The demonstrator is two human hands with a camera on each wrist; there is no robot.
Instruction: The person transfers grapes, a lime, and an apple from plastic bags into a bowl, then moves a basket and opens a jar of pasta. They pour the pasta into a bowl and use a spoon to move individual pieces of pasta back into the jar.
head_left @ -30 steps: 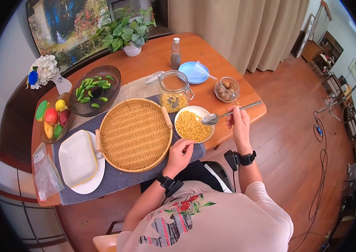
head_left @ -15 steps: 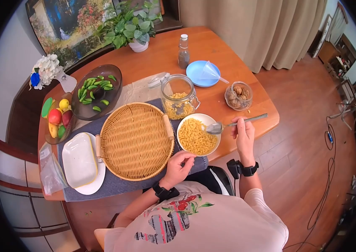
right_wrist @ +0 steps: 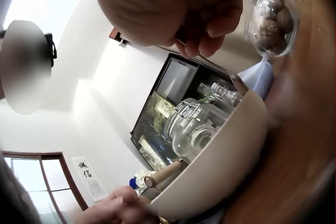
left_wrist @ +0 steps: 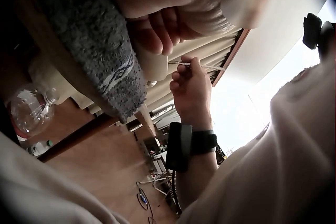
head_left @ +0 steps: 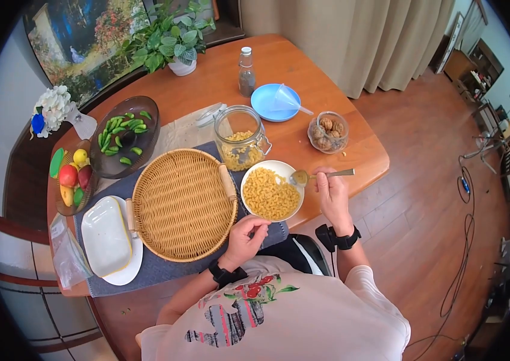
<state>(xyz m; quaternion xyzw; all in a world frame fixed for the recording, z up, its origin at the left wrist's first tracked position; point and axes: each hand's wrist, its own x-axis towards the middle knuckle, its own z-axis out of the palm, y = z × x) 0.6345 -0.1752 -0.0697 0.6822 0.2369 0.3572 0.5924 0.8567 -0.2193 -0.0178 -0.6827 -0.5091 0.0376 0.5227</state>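
A white bowl (head_left: 293, 201) full of short yellow pasta (head_left: 270, 194) sits at the right of the blue cloth. My left hand (head_left: 247, 237) holds the bowl's near rim, its curled fingers (left_wrist: 163, 29) against the outer wall in the left wrist view. With my right hand (head_left: 333, 198) I pinch the handle of a metal spoon (head_left: 299, 177), whose head is over the bowl's right side. In the right wrist view the bowl (right_wrist: 220, 166) hides the pasta. Behind it stands an open glass jar (head_left: 241, 138), partly filled with the same pasta.
Left of the bowl lies a round wicker tray (head_left: 182, 204) with wooden handles. A glass bowl of walnuts (head_left: 328, 133), a blue plate (head_left: 264, 99) with a funnel (head_left: 285, 99) and a bottle (head_left: 246, 75) stand behind. Green peppers (head_left: 113, 135), fruit (head_left: 69, 175) and white dishes (head_left: 105, 234) are farther left.
The spoon's head has tilted and come to the bowl's right rim, its handle now nearly level. The left hand stays at the near rim. The head view has shifted slightly.
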